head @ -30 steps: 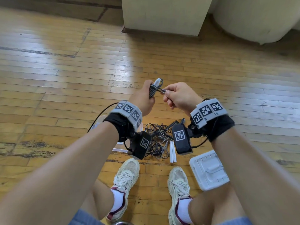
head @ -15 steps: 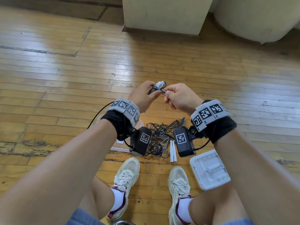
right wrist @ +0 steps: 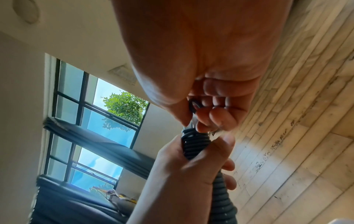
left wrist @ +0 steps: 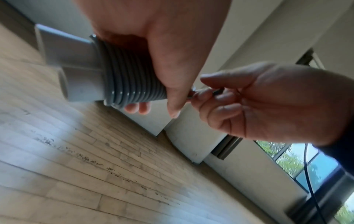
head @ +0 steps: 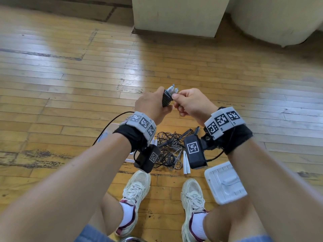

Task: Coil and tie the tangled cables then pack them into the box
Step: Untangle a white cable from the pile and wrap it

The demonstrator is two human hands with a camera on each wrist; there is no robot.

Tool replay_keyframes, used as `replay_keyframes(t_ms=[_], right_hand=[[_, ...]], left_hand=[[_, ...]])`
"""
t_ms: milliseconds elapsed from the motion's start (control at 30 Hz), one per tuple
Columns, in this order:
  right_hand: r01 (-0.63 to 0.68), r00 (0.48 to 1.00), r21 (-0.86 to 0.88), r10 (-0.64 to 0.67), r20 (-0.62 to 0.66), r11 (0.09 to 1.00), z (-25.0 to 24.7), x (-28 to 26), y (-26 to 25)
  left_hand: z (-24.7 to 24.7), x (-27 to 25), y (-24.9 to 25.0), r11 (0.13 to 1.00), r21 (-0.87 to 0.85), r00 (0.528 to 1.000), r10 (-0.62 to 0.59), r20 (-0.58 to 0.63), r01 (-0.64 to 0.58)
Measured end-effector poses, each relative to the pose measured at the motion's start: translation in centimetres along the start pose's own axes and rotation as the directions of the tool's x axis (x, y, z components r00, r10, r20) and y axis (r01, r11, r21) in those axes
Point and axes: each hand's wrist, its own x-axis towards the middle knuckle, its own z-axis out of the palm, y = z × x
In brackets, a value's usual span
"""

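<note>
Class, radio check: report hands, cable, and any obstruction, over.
Left hand grips coiled grey cable. Right hand pinches its loose end at the coil's top. Tangled cables on floor, unpacked. Nothing blocking the grip.

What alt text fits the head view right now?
Two hands raised over a wooden floor: the left hand grips a tightly wound dark cable bundle while the right hand pinches its end. Below lie tangled cables and a white box lid.
</note>
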Motion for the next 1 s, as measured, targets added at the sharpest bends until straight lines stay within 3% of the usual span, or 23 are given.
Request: replay_keyframes(t_ms=[167, 267, 333, 400, 467, 500, 700, 833, 1000], right_hand=[[-0.033, 0.985, 0.084, 0.047, -0.165, 0.996, 0.7, 0.5, 0.6], [-0.053, 0.973, 0.032, 0.059, -0.223, 0.998, 0.1, 0.7, 0.9], [-0.034, 0.983, -0.003, 0.033, -0.180, 0.999, -0.7, 0.8, 1.1], [0.020, 0.996, 0.059, -0.015, -0.085, 0.998, -1.3, 0.7, 1.0], [0.060, 0.998, 0.124, -0.059, -0.011, 0.990, -1.5, 0.6, 0.8], [0.065, 0.998, 0.135, -0.067, 0.013, 0.989, -1.6, 0.5, 0.7], [0.024, 0.996, 0.200, -0.041, 0.082, 0.980, -1.7, 0.5, 0.5], [-0.038, 0.997, 0.128, 0.046, -0.062, 0.991, -1.1, 1.1, 0.9], [-0.055, 0.975, -0.081, 0.036, -0.219, 0.995, 0.3, 1.3, 1.0]], left_hand=[[0.5, -1.2, 1.4, 0.980, 0.089, 0.980, 0.183, -0.081, -0.176], [0.6, -1.7, 2.0, 0.974, -0.029, 0.974, 0.226, 0.017, -0.225], [-0.3, -1.3, 1.8, 0.939, -0.314, 0.963, 0.203, 0.175, -0.141], [-1.5, -0.6, 1.2, 0.747, -0.658, 0.915, 0.199, 0.351, 0.090], [-2.2, -0.2, 0.6, 0.558, -0.795, 0.892, 0.199, 0.405, 0.237], [-2.3, -0.2, 0.5, 0.532, -0.811, 0.900, 0.190, 0.392, 0.241], [-1.5, -0.3, 0.6, 0.623, -0.772, 0.953, 0.137, 0.270, 0.129], [-0.9, -0.3, 0.9, 0.833, -0.552, 0.974, 0.158, 0.164, -0.043], [0.3, -0.9, 1.1, 0.920, -0.356, 0.980, 0.193, 0.044, -0.165]])
